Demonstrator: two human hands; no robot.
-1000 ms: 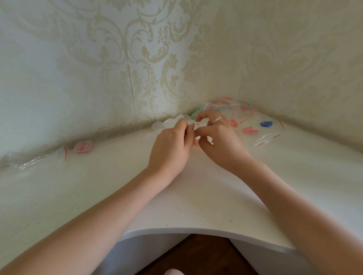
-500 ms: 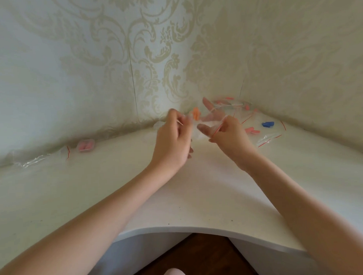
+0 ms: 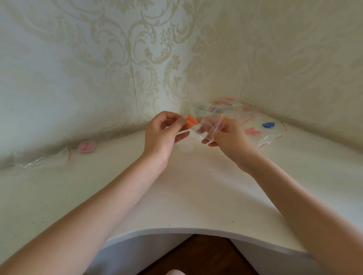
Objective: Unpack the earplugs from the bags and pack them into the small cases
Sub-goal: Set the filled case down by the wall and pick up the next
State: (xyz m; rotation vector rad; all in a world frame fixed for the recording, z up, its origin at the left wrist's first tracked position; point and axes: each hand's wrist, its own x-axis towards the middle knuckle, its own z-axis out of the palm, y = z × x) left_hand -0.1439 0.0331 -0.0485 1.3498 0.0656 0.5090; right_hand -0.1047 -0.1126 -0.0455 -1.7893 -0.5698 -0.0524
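Observation:
I hold a small clear zip bag [image 3: 209, 126] with a red seal line up above the white corner desk [image 3: 199, 188]. Orange earplugs [image 3: 190, 120] sit in its left end, where my left hand [image 3: 164, 133] pinches the bag. My right hand [image 3: 227, 133] pinches the bag's mouth at the red line. A small clear case [image 3: 185, 148] lies on the desk just below the bag. A closed case with pink earplugs [image 3: 87, 146] rests at the left by the wall.
A pile of bags with coloured earplugs [image 3: 229, 107] fills the corner. Loose-looking pink earplugs [image 3: 252, 131] and blue earplugs [image 3: 268, 125] lie to the right among bags. An empty bag [image 3: 43, 160] lies at far left. The desk's curved front edge is near me.
Both hands lifted the bag off the desk and drew it out between them. The orange earplugs now show at the bag's left end, and the clear case beneath is uncovered.

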